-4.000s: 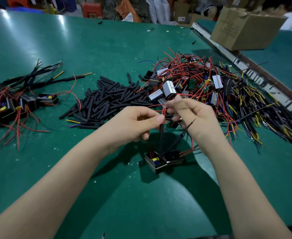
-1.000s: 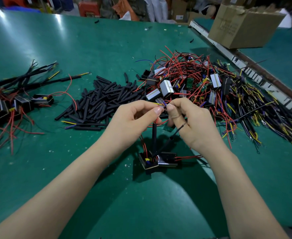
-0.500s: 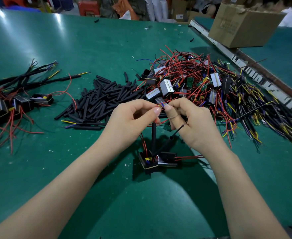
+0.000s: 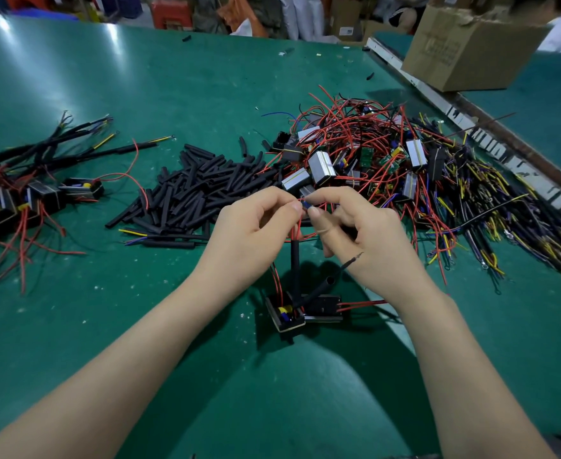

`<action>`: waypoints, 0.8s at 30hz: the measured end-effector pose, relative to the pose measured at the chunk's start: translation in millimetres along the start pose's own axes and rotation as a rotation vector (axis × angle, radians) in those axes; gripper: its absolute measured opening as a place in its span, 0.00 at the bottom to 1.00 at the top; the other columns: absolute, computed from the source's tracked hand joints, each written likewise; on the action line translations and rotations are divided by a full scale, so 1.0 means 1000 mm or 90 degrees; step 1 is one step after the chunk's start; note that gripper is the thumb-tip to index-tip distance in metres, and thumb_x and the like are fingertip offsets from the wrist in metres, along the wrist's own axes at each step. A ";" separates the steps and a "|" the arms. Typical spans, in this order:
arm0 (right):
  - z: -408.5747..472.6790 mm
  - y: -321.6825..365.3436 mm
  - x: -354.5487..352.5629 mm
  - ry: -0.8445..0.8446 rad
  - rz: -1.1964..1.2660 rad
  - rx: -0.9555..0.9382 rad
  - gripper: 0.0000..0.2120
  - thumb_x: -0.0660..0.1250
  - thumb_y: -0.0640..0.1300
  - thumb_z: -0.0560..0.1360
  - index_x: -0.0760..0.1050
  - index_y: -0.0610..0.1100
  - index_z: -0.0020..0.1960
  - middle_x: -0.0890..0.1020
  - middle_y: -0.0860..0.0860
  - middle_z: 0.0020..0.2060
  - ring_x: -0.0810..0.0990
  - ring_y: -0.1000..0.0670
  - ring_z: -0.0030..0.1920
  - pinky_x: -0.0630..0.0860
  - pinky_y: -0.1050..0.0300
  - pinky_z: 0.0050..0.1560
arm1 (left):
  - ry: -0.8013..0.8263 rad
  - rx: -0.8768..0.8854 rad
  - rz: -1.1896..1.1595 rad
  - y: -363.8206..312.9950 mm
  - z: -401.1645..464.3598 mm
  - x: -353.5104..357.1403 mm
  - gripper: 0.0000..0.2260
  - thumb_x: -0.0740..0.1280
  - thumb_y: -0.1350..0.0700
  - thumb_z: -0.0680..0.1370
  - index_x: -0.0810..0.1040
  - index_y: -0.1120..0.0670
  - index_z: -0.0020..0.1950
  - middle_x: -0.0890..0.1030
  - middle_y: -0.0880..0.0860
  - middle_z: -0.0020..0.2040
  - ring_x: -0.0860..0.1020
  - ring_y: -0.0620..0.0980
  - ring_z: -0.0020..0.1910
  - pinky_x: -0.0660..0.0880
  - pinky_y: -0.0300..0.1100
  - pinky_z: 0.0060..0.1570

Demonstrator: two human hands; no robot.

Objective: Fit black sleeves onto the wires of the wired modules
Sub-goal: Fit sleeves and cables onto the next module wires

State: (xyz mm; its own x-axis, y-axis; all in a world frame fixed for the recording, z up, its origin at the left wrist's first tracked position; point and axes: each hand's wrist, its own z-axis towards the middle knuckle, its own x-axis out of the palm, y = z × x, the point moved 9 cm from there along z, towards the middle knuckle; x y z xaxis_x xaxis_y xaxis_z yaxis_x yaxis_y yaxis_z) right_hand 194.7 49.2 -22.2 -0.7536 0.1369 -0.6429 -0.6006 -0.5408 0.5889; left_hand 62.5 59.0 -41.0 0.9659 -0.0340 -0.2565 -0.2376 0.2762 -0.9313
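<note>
A small black wired module [image 4: 289, 313] hangs just above the green table [image 4: 206, 77], under my hands. A black sleeve [image 4: 294, 263] stands upright on its wires, and a second sleeved wire [image 4: 325, 286] slants up to the right. My left hand [image 4: 252, 233] pinches the wire ends above the upright sleeve. My right hand [image 4: 368, 236] pinches the same wire tips, fingertip to fingertip with the left. A heap of loose black sleeves [image 4: 199, 190] lies behind my left hand. A tangle of unsleeved modules with red wires [image 4: 355, 154] lies behind my right hand.
Sleeved modules [image 4: 24, 193] lie in a bunch at the left edge. Yellow and black wire leads [image 4: 504, 210] spread along the right. A cardboard box [image 4: 471, 41] stands at the back right beside a metal rail [image 4: 471, 120].
My hands have stayed almost still, with the fingertips working the wire ends. The upright sleeve and the module hang in the same place as a second ago.
</note>
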 end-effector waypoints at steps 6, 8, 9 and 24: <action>0.000 -0.001 0.003 0.015 0.091 0.024 0.10 0.61 0.49 0.79 0.74 0.50 0.59 0.79 0.53 0.26 0.75 0.55 0.28 0.71 0.63 0.35 | 0.004 -0.080 -0.121 0.009 0.001 0.004 0.10 0.61 0.58 0.79 0.80 0.53 0.40 0.80 0.48 0.31 0.69 0.41 0.26 0.67 0.30 0.28; -0.001 -0.002 0.004 0.025 0.117 0.038 0.10 0.61 0.48 0.78 0.70 0.55 0.59 0.80 0.53 0.27 0.73 0.55 0.27 0.70 0.62 0.35 | 0.010 -0.117 -0.147 0.013 0.001 0.007 0.11 0.60 0.58 0.80 0.79 0.52 0.40 0.80 0.48 0.31 0.68 0.41 0.25 0.66 0.29 0.26; -0.001 -0.003 0.005 0.026 0.129 0.043 0.09 0.61 0.48 0.78 0.68 0.56 0.57 0.80 0.53 0.27 0.73 0.55 0.27 0.69 0.63 0.35 | 0.012 -0.130 -0.157 0.014 0.001 0.008 0.12 0.59 0.58 0.80 0.79 0.52 0.40 0.79 0.48 0.30 0.68 0.41 0.24 0.65 0.29 0.26; 0.003 0.005 0.002 0.025 0.051 0.005 0.08 0.62 0.46 0.80 0.76 0.46 0.57 0.71 0.50 0.23 0.69 0.47 0.27 0.71 0.48 0.31 | 0.008 -0.079 -0.152 0.006 0.003 0.005 0.11 0.60 0.59 0.79 0.77 0.52 0.39 0.74 0.45 0.28 0.66 0.39 0.26 0.64 0.29 0.27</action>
State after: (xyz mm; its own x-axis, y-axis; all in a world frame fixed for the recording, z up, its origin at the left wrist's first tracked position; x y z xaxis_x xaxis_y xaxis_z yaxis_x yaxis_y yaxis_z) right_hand 189.4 49.2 -19.1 -0.7882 0.0616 -0.6123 -0.5414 -0.5427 0.6422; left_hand 66.1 63.3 -46.7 0.9949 -0.0967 -0.0277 -0.0140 0.1391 -0.9902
